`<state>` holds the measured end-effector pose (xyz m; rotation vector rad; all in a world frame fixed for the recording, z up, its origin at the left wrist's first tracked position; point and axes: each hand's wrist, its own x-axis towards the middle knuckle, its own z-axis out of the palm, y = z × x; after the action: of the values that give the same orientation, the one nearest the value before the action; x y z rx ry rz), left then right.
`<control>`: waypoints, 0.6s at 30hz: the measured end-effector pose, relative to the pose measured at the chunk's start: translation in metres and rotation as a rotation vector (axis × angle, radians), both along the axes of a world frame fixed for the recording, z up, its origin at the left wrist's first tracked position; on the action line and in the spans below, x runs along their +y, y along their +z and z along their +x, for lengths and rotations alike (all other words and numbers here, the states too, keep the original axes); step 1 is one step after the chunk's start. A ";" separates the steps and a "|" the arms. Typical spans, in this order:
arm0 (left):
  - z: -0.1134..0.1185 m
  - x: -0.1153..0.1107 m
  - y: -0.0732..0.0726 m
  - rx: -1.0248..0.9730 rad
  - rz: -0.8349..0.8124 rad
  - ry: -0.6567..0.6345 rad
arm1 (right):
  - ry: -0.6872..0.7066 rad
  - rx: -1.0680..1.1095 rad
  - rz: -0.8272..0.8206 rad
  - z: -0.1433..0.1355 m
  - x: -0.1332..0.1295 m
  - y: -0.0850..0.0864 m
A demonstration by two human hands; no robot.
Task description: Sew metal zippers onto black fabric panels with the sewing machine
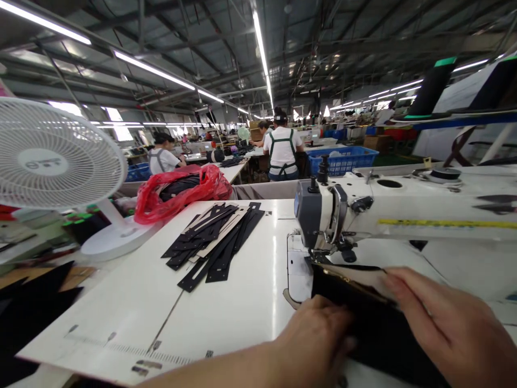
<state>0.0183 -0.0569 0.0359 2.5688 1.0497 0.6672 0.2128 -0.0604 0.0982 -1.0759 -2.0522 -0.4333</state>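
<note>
The black fabric (383, 337), apparently mid-seam and unfinished, reaches under the sewing machine (424, 205), right hand (452, 323) pinching its edge, left hand (317, 334) against it, grip unclear, slotted black strips (220, 261) loose on the tabletop (250, 307).

Right hand (448, 323) pinching the upper edge of a black cloth (383, 339), whose far end lies at the needle area of a sewing machine (416, 199); left hand (313, 339), partly blurred, touches the cloth's left side. Overlapping black strips (218, 237) lie on the white table (238, 328), near a red plastic bag (214, 184) and a fan (52, 172).
</note>
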 end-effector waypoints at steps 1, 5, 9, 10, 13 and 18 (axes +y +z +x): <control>0.005 0.002 0.002 -0.065 -0.041 0.024 | -0.015 -0.012 0.023 -0.003 0.006 0.010; 0.001 0.027 0.002 -0.233 0.040 0.227 | 0.001 -0.045 0.083 -0.008 0.021 0.017; -0.009 0.053 -0.009 -0.215 0.158 0.187 | 0.041 -0.045 0.169 -0.009 0.020 0.003; -0.009 0.056 -0.011 -0.203 0.176 0.183 | 0.055 -0.052 0.193 -0.009 0.019 0.002; -0.004 0.057 -0.012 -0.195 0.258 0.177 | 0.091 -0.083 0.215 -0.007 0.015 0.002; 0.002 0.052 -0.006 -0.237 0.273 0.172 | 0.012 -0.148 0.236 -0.010 -0.012 -0.007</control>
<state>0.0207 -0.0045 0.0301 2.5515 1.1765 1.2027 0.2025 -0.0727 0.0915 -0.9116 -2.0721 -0.7484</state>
